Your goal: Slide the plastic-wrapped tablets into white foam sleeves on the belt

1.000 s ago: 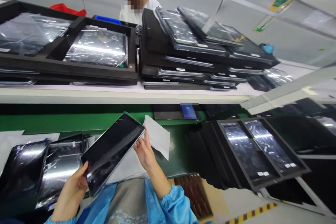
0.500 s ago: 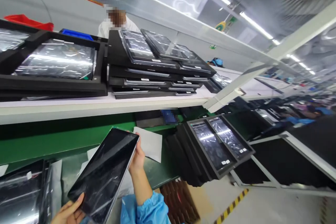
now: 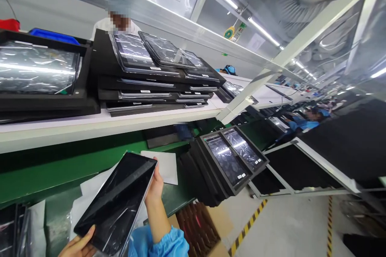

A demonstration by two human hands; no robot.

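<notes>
Green table (image 3: 56,208), dark tablet (image 3: 117,200) tilted above its near edge.
Left hand (image 3: 80,245) and right hand (image 3: 155,188) grasp opposite ends: apparently a holding step, where moving calls for even support.

Grey wall (image 3: 60,18), ceiling tube lights (image 3: 264,31), white shelf (image 3: 75,130), pale floor (image 3: 292,221)

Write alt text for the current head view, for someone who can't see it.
A left hand and right hand hold a glossy black display panel, tilted, above a green workbench. Stacked black trays with flat panels sit on a white shelf ahead; another tray stack is at right.
</notes>
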